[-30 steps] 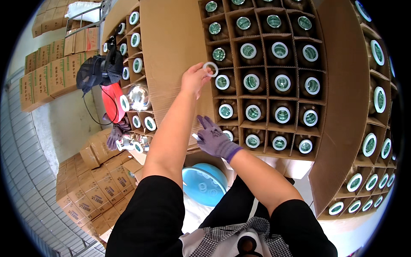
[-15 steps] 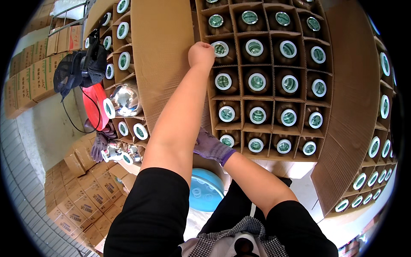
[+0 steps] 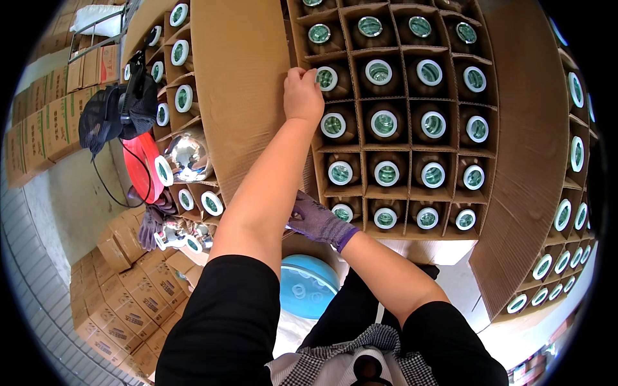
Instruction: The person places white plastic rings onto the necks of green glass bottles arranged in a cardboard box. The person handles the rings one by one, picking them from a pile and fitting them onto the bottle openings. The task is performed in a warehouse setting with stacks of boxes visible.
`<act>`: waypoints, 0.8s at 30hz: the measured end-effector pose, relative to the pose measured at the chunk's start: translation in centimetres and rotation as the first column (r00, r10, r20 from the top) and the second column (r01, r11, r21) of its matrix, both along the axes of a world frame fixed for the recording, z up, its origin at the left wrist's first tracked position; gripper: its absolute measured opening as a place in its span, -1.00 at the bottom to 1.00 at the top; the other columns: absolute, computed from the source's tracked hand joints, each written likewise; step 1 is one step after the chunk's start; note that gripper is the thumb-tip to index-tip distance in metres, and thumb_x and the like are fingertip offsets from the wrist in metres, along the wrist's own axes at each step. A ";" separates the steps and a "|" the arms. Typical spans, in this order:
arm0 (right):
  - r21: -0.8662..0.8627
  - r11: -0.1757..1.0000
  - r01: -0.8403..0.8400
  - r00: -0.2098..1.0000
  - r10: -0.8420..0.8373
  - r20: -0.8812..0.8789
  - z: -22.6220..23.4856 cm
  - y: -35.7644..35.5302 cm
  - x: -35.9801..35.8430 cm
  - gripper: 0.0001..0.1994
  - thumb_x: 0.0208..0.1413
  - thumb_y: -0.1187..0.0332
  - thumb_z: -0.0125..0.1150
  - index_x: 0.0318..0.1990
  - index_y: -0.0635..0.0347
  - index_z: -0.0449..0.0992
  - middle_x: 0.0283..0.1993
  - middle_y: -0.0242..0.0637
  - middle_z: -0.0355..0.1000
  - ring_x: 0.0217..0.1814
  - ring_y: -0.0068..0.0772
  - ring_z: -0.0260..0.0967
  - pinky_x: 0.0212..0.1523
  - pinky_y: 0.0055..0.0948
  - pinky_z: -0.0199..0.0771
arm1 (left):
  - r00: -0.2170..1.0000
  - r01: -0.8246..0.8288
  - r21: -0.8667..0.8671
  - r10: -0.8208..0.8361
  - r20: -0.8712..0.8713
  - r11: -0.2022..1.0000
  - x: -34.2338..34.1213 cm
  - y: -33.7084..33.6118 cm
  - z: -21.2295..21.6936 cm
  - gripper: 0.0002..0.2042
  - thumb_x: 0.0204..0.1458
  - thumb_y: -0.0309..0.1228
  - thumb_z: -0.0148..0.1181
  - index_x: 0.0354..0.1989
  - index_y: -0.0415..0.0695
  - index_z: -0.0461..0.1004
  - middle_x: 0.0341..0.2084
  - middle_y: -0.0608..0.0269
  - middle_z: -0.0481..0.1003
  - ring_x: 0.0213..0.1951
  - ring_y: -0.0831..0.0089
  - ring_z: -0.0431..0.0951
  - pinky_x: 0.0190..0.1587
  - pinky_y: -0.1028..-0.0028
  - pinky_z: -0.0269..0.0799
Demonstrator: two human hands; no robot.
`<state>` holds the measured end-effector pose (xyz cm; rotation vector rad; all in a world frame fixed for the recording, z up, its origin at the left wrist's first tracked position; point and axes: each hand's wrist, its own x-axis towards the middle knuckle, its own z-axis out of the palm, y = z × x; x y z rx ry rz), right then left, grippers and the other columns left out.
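Here, the left hand [image 3: 302, 95], fingers curled together, touches a bottle [image 3: 326, 78] in the box [image 3: 528, 148]; about twenty bottles show. Gloved right hand [image 3: 315, 220] grips the divider [image 3: 308, 183]. Stacked cartons [image 3: 122, 315] line the floor.

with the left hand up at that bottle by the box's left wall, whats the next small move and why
Probably press down lightly with the left hand so the bottle under its fingertips seats level with its neighbours. The hand rests at the left wall of the carton, on a cell in the second row, and every cell in view already has a capped bottle. The gloved right hand steadies the near edge.
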<state>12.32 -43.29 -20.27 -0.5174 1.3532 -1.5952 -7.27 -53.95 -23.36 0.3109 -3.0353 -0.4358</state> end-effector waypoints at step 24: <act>0.029 0.999 -0.017 1.000 0.017 -0.008 0.7 2.2 -1.1 -0.63 0.20 0.15 0.13 -0.33 0.40 0.46 0.54 -0.01 -0.18 0.30 0.00 0.26 0.23 -0.26 0.27 | 0.840 0.412 -0.084 -0.342 0.421 0.907 -3.3 -0.1 4.4 -0.52 0.03 -0.61 0.06 0.18 0.01 0.39 0.01 0.08 0.45 0.03 0.05 0.49 0.05 0.16 0.45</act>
